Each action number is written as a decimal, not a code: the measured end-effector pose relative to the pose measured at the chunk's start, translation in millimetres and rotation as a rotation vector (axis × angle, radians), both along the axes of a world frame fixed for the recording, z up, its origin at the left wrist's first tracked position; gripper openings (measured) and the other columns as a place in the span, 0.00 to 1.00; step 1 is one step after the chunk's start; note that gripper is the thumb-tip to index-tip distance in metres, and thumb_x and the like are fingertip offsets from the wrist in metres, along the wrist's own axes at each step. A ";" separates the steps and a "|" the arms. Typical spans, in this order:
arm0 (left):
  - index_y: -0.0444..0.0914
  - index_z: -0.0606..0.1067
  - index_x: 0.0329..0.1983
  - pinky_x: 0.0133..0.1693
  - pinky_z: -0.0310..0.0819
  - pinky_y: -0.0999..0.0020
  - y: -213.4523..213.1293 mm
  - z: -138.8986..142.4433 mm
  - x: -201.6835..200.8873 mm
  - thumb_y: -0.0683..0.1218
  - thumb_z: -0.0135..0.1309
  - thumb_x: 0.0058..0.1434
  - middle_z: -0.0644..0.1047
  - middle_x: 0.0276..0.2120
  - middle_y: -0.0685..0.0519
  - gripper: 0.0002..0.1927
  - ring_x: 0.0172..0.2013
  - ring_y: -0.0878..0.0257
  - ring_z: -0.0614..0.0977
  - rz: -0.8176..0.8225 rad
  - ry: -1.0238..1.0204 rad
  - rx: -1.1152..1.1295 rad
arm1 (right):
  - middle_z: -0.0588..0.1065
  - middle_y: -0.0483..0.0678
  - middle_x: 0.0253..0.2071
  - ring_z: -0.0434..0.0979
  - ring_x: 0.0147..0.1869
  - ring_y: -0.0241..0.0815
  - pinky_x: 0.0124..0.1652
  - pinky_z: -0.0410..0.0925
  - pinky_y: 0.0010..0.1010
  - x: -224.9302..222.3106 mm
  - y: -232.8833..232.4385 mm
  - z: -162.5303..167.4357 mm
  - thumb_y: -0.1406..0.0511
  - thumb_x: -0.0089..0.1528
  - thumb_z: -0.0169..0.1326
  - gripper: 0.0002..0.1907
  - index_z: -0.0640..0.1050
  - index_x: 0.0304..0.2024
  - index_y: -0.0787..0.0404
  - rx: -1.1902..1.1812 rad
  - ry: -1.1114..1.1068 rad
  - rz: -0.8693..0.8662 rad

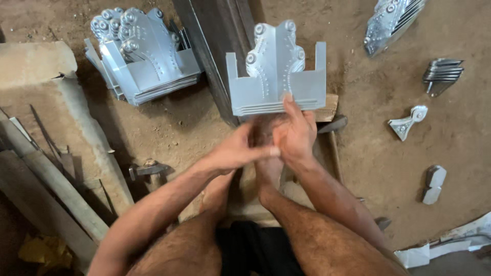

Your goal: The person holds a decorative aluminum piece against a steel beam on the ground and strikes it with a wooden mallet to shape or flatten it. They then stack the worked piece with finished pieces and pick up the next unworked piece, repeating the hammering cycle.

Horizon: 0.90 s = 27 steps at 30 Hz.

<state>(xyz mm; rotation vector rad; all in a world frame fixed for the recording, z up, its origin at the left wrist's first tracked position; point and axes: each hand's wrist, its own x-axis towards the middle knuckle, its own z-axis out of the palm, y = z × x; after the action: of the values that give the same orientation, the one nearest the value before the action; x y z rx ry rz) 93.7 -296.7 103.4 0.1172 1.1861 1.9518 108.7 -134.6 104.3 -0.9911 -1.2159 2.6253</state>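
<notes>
My right hand (295, 132) grips the lower edge of a small stack of shiny stamped metal plates (276, 76), held upright in front of me over a wooden block (328, 108). The plates have raised studs and two upturned tabs at the sides. My left hand (238, 151) reaches across, its fingertips touching the base of my right hand; nothing shows in it. My bare legs and one foot lie below the hands.
A bigger pile of the same plates (140, 51) lies at the upper left on the dirt floor. More metal pieces (391, 23) (442, 74) (408, 122) (433, 184) sit to the right. A hammer (148, 170) and wooden planks (51, 194) lie left; a dark beam (212, 41) runs up the middle.
</notes>
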 end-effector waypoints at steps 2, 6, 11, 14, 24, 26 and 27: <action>0.33 0.68 0.62 0.60 0.69 0.66 17.3 -10.6 5.4 0.50 0.65 0.61 0.75 0.56 0.52 0.30 0.58 0.62 0.75 0.354 0.052 0.052 | 0.77 0.51 0.51 0.80 0.49 0.43 0.47 0.72 0.34 2.8 -10.0 12.2 0.67 0.75 0.53 0.11 0.72 0.57 0.67 -0.184 0.077 0.104; 0.30 0.79 0.50 0.47 0.77 0.69 27.9 -22.8 8.0 0.48 0.59 0.71 0.80 0.43 0.54 0.15 0.44 0.66 0.79 0.667 -0.041 -0.108 | 0.78 0.46 0.49 0.81 0.51 0.37 0.52 0.76 0.31 2.9 -19.0 23.1 0.62 0.69 0.48 0.16 0.73 0.56 0.63 -0.177 -0.083 0.234; 0.29 0.80 0.48 0.35 0.65 0.71 -32.2 -34.9 -17.2 0.46 0.60 0.74 0.76 0.37 0.55 0.13 0.36 0.67 0.73 0.942 0.059 -0.345 | 0.78 0.48 0.40 0.79 0.41 0.38 0.41 0.74 0.31 26.7 24.4 3.1 0.61 0.71 0.53 0.14 0.78 0.50 0.67 0.662 -0.171 0.748; 0.34 0.78 0.52 0.48 0.75 0.73 -61.5 -44.4 -37.9 0.49 0.53 0.72 0.80 0.43 0.59 0.14 0.44 0.71 0.78 1.047 0.181 -0.358 | 0.75 0.51 0.42 0.78 0.44 0.42 0.44 0.73 0.31 71.1 63.9 -28.0 0.66 0.67 0.62 0.17 0.74 0.55 0.66 1.396 -0.089 0.559; 0.32 0.79 0.47 0.42 0.80 0.64 -59.9 -43.2 -51.2 0.46 0.59 0.69 0.81 0.39 0.52 0.12 0.39 0.64 0.81 1.050 0.015 -0.487 | 0.74 0.54 0.40 0.73 0.37 0.44 0.35 0.68 0.37 131.3 107.2 -47.3 0.67 0.63 0.61 0.29 0.65 0.63 0.64 1.303 -0.482 0.705; 0.34 0.75 0.51 0.42 0.85 0.56 -62.4 -45.0 -54.8 0.44 0.58 0.66 0.81 0.44 0.51 0.13 0.42 0.59 0.84 1.136 -0.204 -0.041 | 0.72 0.49 0.31 0.67 0.24 0.40 0.23 0.63 0.35 118.1 106.7 -10.1 0.66 0.64 0.54 0.27 0.63 0.65 0.57 0.777 -0.767 0.652; 0.34 0.74 0.54 0.44 0.85 0.54 -63.1 -47.3 -56.4 0.43 0.57 0.67 0.80 0.46 0.50 0.14 0.44 0.57 0.84 1.086 -0.223 0.087 | 0.71 0.48 0.29 0.67 0.24 0.37 0.22 0.63 0.32 109.9 103.3 6.3 0.66 0.64 0.54 0.27 0.62 0.65 0.58 0.898 -0.645 0.666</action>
<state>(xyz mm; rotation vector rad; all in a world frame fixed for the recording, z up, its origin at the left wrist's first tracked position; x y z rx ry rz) 37.2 -359.8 56.2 -0.8440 1.0972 2.8209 218.6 -31.3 110.6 -1.3775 -2.8934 1.5934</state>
